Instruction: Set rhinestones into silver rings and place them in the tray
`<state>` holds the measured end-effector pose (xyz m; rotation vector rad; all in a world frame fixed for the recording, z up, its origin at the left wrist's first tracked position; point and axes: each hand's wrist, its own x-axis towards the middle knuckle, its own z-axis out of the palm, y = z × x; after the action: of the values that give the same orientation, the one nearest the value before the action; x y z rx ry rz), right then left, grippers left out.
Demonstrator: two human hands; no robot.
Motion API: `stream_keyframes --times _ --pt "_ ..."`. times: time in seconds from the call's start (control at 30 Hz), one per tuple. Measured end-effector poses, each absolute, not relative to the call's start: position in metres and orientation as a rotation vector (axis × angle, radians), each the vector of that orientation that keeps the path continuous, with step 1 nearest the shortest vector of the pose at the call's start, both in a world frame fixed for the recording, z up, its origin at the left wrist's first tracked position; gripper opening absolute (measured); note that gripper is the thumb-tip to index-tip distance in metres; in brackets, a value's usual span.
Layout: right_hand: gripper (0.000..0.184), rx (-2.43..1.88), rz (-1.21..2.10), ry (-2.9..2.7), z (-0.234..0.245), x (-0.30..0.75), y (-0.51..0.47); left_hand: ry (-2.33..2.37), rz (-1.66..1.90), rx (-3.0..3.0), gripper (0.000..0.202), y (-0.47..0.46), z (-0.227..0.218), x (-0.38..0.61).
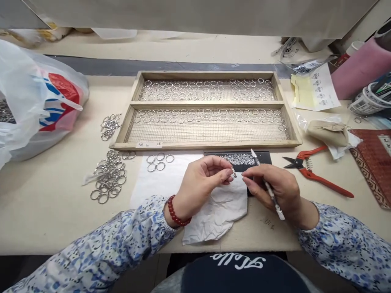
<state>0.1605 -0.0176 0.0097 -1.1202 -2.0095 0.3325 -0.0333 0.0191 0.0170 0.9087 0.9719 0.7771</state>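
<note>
Between thumb and fingers, my left hand (207, 179) pinches a small silver ring (233, 173), seen nearly edge-on. My right hand (275, 187) is closed around a thin pen-like stick (270, 190) with a pale pointed tip, its thumb and forefinger close to the ring. Under both hands lies a crumpled white tissue (220, 211). Behind them is a black tray (265, 158) with tiny sparkling stones (241, 158). Several loose rings (160, 166) rest on white paper (143, 185) left of my left hand.
A wooden frame with wire mesh (207, 145) holds rows of rings. Piled rings (108, 179) and a plastic bag (36, 106) are on the left. Orange-handled cutters (330, 183), a label sheet (324, 89), a red-brown booklet (374, 158) and a pen cup (369, 101) are on the right.
</note>
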Motion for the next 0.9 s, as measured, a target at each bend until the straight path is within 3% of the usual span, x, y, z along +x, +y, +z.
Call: stream_keyframes --times 0.23,0.47,0.9 --pt "0.005 -1.076 0.328 -2.031 -0.003 0.156 -0.016 0.905 0.766 0.855 0.017 0.017 0.018 -0.034" --pt "0.004 -1.112 0.389 -1.956 0.003 0.147 -0.014 0.883 0.739 0.647 0.037 0.016 0.021 -0.035" --pt "0.006 -1.248 0.549 -1.750 0.011 0.139 -0.019 0.875 0.708 0.597 0.035 0.015 0.023 -0.034"
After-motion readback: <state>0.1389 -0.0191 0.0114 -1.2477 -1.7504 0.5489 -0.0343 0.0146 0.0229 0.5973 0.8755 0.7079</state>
